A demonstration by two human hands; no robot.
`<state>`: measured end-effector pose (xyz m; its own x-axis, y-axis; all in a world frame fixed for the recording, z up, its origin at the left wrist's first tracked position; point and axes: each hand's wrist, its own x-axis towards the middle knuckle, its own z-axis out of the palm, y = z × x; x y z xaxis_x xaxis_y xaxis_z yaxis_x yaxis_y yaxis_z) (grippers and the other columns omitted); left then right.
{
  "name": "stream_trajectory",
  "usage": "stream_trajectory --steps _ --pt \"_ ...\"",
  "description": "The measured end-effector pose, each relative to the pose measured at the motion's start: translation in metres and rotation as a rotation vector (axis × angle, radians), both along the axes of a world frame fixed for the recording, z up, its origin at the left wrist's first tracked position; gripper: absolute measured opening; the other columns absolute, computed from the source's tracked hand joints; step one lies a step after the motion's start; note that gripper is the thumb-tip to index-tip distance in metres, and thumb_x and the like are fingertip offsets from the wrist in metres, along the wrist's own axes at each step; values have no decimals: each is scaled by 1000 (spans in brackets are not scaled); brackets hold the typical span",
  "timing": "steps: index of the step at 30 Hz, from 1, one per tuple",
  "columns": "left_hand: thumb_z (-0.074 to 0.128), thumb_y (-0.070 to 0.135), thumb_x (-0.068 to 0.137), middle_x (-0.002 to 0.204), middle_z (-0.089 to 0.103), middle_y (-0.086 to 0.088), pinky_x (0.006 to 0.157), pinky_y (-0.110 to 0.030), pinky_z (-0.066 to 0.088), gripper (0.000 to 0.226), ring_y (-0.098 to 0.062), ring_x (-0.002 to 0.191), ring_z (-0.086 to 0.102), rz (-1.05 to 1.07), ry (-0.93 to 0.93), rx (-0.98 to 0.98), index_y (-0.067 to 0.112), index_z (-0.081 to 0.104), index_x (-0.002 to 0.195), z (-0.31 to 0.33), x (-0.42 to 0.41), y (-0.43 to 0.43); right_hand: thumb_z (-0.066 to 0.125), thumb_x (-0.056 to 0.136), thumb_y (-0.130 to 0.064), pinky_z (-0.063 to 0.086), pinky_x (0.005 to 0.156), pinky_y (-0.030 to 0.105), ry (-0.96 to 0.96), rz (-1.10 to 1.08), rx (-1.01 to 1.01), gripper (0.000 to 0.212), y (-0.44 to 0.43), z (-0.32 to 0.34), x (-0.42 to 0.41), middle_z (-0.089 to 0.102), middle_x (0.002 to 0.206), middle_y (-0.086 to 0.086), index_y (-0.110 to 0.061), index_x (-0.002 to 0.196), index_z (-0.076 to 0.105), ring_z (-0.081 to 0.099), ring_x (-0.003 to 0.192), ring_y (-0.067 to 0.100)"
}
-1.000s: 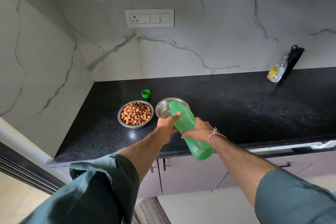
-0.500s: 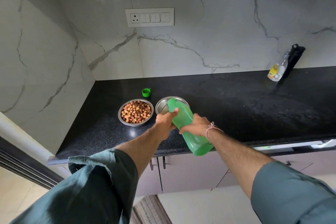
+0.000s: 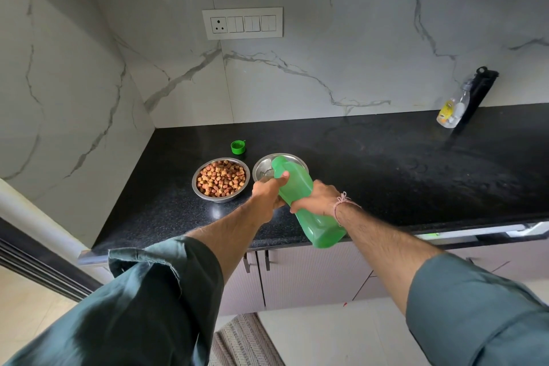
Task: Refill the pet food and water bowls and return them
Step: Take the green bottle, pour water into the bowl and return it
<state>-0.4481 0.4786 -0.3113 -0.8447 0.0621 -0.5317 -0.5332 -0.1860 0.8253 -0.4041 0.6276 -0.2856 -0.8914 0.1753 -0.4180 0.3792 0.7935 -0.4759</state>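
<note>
Green bottle (image 3: 298, 189) is tilting mouth-down over the water bowl (image 3: 297, 158)
Left hand (image 3: 267, 191) is gripping its neck, right hand (image 3: 316, 198) is clasping its middle; kibble bowl (image 3: 221, 198) is sitting just beside.

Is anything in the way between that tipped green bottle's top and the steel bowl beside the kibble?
Nothing visible. The green bottle tips its top right over the steel bowl; its cap lies apart on the counter.

Shiny metal bowls (image 3: 280, 161), translucent green plastic bottle (image 3: 300, 187), speckled glossy black countertop (image 3: 386, 163)
</note>
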Motion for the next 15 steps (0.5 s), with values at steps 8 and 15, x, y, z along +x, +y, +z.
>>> stream_trajectory --steps 8,15 --pt "78 26 89 116 74 -13 84 -44 63 46 -30 96 76 23 -4 12 4 63 127 -2 2 2 81 56 -61 49 73 32 -5 10 17 95 1 3 0 62 120 6 -19 134 48 63 99 26" --pt "77 27 91 120 73 -12 81 -41 63 46 -29 99 75 6 1 8 6 62 129 -2 5 1 82 56 -60 51 75 33 -5 15 3 93 2 4 3 62 117 5 -20 133 47 64 98 25"
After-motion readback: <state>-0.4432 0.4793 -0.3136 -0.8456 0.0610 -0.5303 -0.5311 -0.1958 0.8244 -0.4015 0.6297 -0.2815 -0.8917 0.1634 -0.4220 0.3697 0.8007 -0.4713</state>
